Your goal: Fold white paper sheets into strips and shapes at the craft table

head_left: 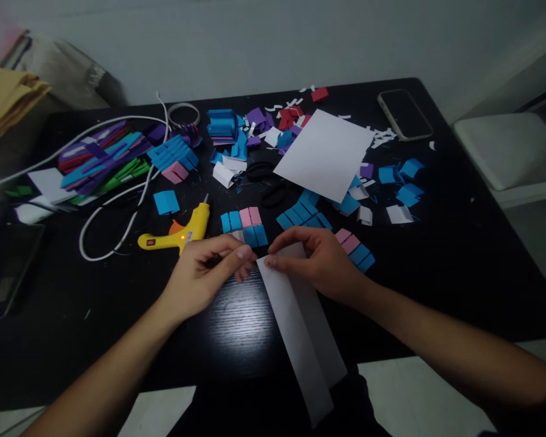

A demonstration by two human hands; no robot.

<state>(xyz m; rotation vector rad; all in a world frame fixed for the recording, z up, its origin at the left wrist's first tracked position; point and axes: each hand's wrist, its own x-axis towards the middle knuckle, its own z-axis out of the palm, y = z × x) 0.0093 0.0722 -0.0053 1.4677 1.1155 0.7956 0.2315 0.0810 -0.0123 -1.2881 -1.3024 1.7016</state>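
Observation:
A long folded white paper (300,328) hangs at the front edge of the black table (441,273), its upper end pinched between the thumb and fingers of my right hand (321,261). My left hand (212,267) is just left of that paper's corner, thumb and index finger brought together; whether anything small is between them I cannot make out. Beyond my left hand lies a yellow glue gun (200,224) with a lit orange light. Small blue and pink folded pieces (250,216) sit past my fingertips, and more blue ones (303,212) lie behind my right hand.
A square white sheet (326,152) covers part of the paper scraps and black scissors (273,194). A phone (404,114) lies at the back right. White cable (84,233) loops on the left beside bundled coloured strips (104,155). Another dark device (9,267) rests at the left edge.

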